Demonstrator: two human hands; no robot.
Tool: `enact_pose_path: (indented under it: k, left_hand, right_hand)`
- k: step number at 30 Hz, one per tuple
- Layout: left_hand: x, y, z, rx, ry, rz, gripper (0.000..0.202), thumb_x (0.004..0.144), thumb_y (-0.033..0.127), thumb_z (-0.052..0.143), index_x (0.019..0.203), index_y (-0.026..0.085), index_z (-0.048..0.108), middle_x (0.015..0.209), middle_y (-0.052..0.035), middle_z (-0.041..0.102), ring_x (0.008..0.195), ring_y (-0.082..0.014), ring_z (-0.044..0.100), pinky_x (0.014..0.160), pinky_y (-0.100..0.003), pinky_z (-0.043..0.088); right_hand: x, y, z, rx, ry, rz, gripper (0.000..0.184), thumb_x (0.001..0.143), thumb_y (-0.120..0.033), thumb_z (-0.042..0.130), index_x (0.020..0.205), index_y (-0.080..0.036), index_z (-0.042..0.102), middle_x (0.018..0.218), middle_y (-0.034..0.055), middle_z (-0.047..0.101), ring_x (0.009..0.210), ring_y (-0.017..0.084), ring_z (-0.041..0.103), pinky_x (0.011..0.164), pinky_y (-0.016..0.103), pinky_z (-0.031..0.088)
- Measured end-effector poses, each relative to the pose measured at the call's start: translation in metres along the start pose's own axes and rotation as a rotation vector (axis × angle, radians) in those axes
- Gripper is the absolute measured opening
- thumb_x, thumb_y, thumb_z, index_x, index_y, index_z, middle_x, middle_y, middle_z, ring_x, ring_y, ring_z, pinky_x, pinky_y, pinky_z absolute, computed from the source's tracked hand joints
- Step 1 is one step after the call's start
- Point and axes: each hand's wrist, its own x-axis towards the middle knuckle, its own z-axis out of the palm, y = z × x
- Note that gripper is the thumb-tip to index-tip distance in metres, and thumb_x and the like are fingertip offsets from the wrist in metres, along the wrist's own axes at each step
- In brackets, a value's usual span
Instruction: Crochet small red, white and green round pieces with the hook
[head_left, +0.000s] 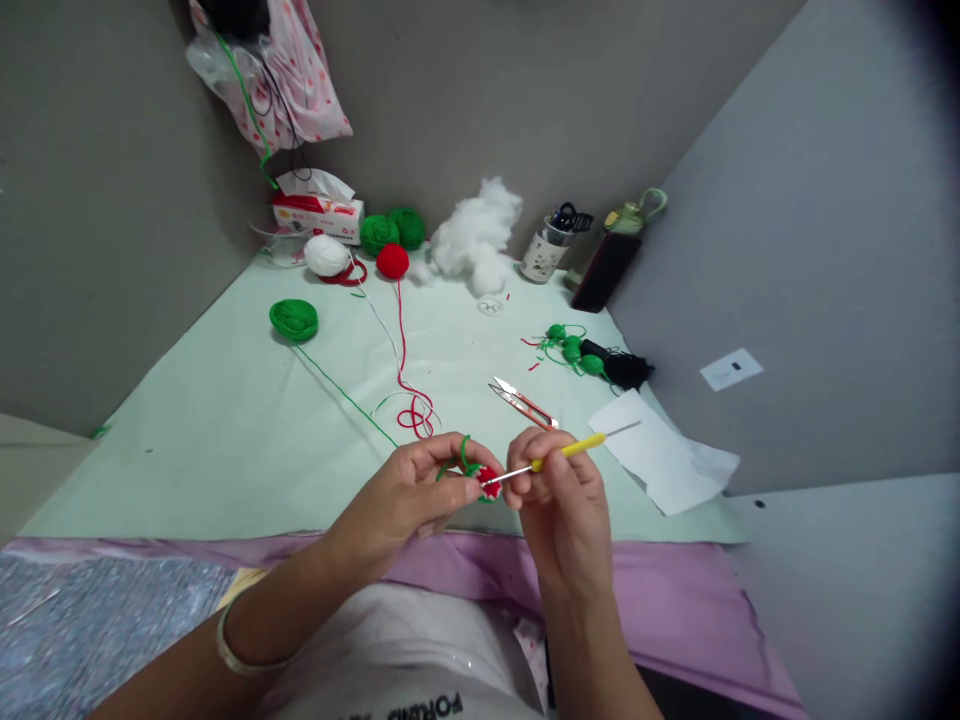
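Observation:
My left hand (412,495) pinches a small round crochet piece (490,482), red in the middle with white and green around it. A loop of green yarn rises over the left forefinger. In my right hand (559,490) is a crochet hook (574,448) with a yellow grip; its metal tip meets the face of the piece near the left thumb. Green yarn runs from the left hand back to a green yarn ball (294,320). Tangled red yarn (417,412) and a white strand lie just beyond the hands. Fingers hide part of the piece.
Thread snips (521,402) and a white paper sheet (664,455) lie beyond my right hand. Small green crocheted pieces (574,350) sit farther right. At the back stand a tissue box (319,215), yarn balls, white stuffing (480,235), a pen cup (545,252) and a bottle (626,220).

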Motion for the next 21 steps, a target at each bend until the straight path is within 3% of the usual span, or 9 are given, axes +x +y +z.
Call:
enact_pose_path:
  k: [4, 7, 9, 15, 21]
  left_hand:
    - [0.001, -0.001, 0.003, 0.012, 0.037, 0.057, 0.022, 0.085, 0.036, 0.081, 0.095, 0.02, 0.069, 0.073, 0.0037, 0.061, 0.047, -0.004, 0.025, 0.044, -0.021, 0.02]
    - [0.002, -0.003, 0.004, 0.013, 0.056, 0.101, 0.02, 0.085, 0.033, 0.082, 0.091, 0.02, 0.067, 0.07, 0.0071, 0.051, 0.05, -0.0049, 0.027, 0.045, -0.02, 0.022]
    - [0.003, -0.006, 0.005, -0.004, 0.052, 0.109, 0.021, 0.084, 0.031, 0.081, 0.086, 0.02, 0.064, 0.069, 0.0079, 0.045, 0.051, -0.0053, 0.03, 0.046, -0.02, 0.025]
    - [0.005, -0.012, 0.006, -0.036, 0.019, 0.045, 0.021, 0.085, 0.03, 0.076, 0.08, 0.02, 0.057, 0.063, 0.0086, 0.043, 0.049, -0.0061, 0.032, 0.049, -0.021, 0.028]
    - [0.003, -0.007, 0.007, -0.012, 0.111, 0.11, 0.023, 0.085, 0.035, 0.083, 0.098, 0.02, 0.071, 0.079, 0.0041, 0.055, 0.057, -0.0074, 0.04, 0.053, -0.022, 0.033]
  right_hand:
    - [-0.009, 0.007, 0.002, -0.163, -0.042, -0.219, 0.013, 0.101, -0.031, 0.066, 0.099, -0.028, 0.079, 0.087, 0.0027, 0.07, 0.071, 0.016, 0.067, 0.059, 0.028, 0.058]
    - [-0.011, 0.011, 0.002, -0.385, -0.02, -0.373, 0.02, 0.101, -0.021, 0.065, 0.109, -0.031, 0.081, 0.098, 0.0055, 0.077, 0.092, 0.021, 0.072, 0.076, 0.035, 0.061]
    - [-0.01, 0.012, 0.002, -0.445, -0.022, -0.405, 0.024, 0.101, -0.017, 0.064, 0.111, -0.031, 0.081, 0.101, 0.0057, 0.079, 0.097, 0.022, 0.073, 0.079, 0.037, 0.061]
    - [-0.004, 0.016, 0.008, -0.391, 0.105, -0.363, 0.016, 0.1, -0.022, 0.065, 0.1, -0.028, 0.08, 0.093, 0.0039, 0.08, 0.079, 0.019, 0.071, 0.068, 0.034, 0.059]
    - [0.001, 0.02, 0.008, -0.2, 0.107, -0.208, 0.014, 0.1, -0.024, 0.067, 0.098, -0.026, 0.08, 0.092, 0.0029, 0.079, 0.072, 0.015, 0.069, 0.067, 0.03, 0.059]
